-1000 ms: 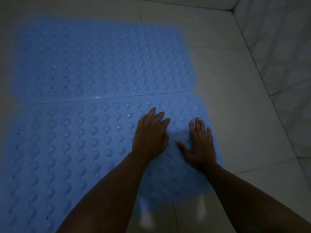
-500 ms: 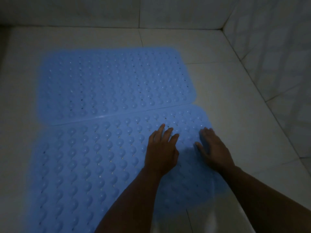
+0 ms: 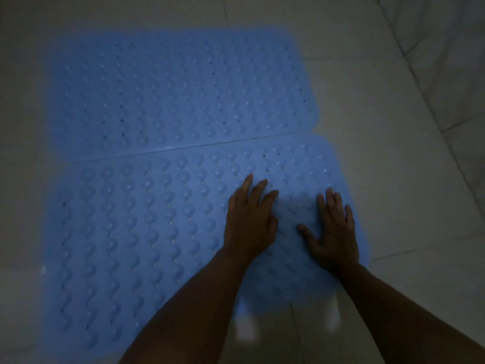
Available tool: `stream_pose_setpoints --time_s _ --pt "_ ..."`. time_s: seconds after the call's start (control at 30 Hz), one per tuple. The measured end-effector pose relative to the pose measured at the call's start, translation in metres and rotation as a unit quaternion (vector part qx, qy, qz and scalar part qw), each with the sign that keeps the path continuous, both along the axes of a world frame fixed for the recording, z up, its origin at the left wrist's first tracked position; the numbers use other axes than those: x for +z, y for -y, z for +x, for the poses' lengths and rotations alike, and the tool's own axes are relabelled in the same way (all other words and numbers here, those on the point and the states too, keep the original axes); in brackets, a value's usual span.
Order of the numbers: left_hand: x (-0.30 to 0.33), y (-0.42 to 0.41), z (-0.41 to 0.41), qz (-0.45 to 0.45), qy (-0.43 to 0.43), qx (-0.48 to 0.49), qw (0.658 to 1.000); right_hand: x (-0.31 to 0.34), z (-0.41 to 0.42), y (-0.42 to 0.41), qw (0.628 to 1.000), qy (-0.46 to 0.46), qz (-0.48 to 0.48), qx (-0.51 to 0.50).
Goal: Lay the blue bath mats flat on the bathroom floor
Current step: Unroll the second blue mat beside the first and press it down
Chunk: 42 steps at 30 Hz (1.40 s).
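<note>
Two blue bath mats with raised bumps and small holes lie side by side on the pale tiled floor (image 3: 380, 158). The far mat (image 3: 178, 93) lies flat, and its near edge meets the near mat (image 3: 141, 232). My left hand (image 3: 249, 219) rests palm down on the near mat near its right end, fingers spread a little. My right hand (image 3: 333, 229) presses flat beside it, close to the mat's right edge, thumb out to the left. Neither hand holds anything.
A tiled wall (image 3: 451, 61) rises along the right side. Grout lines cross the floor. The light is dim and the picture is soft.
The view has dipped and shifted, so the mats sit differently in frame. My right hand has flattened and spread its fingers on the near mat. My left hand stays pressed on the mat.
</note>
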<state>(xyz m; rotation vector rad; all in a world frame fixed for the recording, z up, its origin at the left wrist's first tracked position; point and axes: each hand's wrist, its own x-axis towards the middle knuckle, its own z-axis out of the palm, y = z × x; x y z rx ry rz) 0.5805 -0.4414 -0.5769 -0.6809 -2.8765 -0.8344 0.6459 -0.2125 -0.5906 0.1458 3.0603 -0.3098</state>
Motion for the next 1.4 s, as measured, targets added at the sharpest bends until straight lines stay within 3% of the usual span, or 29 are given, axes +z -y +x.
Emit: stream_pose_setpoints --time_s 0.13,0.27,0.43,0.67,0.87,1.03,1.1,1.17,1.4 --pt "0.011 0.005 0.003 -0.022 0.004 0.009 1.000 0.006 -0.012 -0.007 0.994 0.111 -0.019 -0.002" --pt "0.034 0.006 0.011 -0.026 -0.004 0.020 0.999 0.043 -0.027 -0.023 0.974 0.204 -0.100 -0.017" --pt "0.045 0.016 0.022 -0.020 -0.004 0.027 0.999 0.049 0.001 -0.001 0.994 0.105 -0.033 0.005" --pt "0.034 0.026 0.024 -0.043 -0.029 0.026 0.998 0.010 0.031 0.025 0.998 0.056 0.025 0.003" --pt "0.022 0.026 0.019 -0.055 0.014 0.019 0.998 0.009 0.030 0.020 0.999 0.050 0.020 0.006" --pt "0.025 0.020 0.021 -0.079 0.000 0.017 0.997 0.027 0.015 0.010 0.979 0.202 -0.012 0.030" --pt "0.026 0.012 0.027 -0.093 -0.004 0.005 0.996 0.049 -0.011 0.006 0.958 0.285 -0.004 0.041" --pt "0.026 0.000 0.040 -0.102 -0.002 -0.005 0.995 0.080 -0.040 0.003 0.948 0.314 -0.006 0.050" --pt "0.001 -0.060 0.075 -0.185 0.069 -0.066 0.978 0.102 -0.074 0.001 0.987 0.115 -0.114 0.002"
